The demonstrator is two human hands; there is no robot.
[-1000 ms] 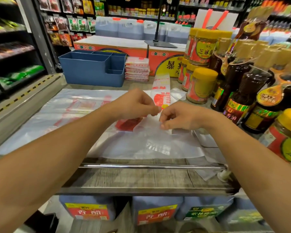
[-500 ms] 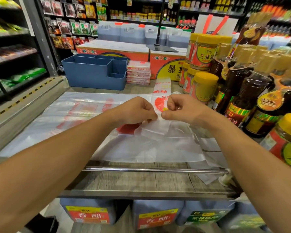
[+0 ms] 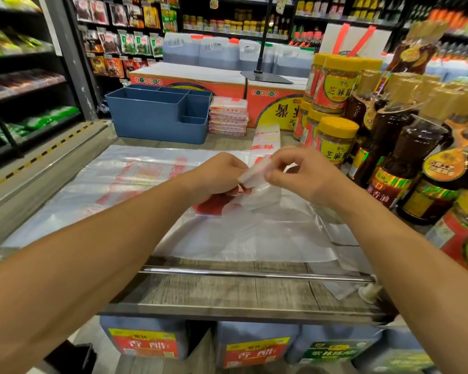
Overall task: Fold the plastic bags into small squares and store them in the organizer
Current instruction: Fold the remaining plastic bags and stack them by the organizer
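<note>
Above the desk (image 3: 227,290), the left hand (image 3: 216,174) and right hand (image 3: 303,176) now pinch a plastic bag's (image 3: 254,225) rolled edge higher than a second earlier; the blue organizer (image 3: 157,114) stands behind.

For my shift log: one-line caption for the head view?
Both hands, left and right, pinch a folded plastic bag above the counter, blue organizer behind.

Bright, even shop light, soft shadows. Glare glints along the metal rail (image 3: 254,274); wide-angle bending warps the edges, and the bottles (image 3: 405,157) at right blur.
</note>
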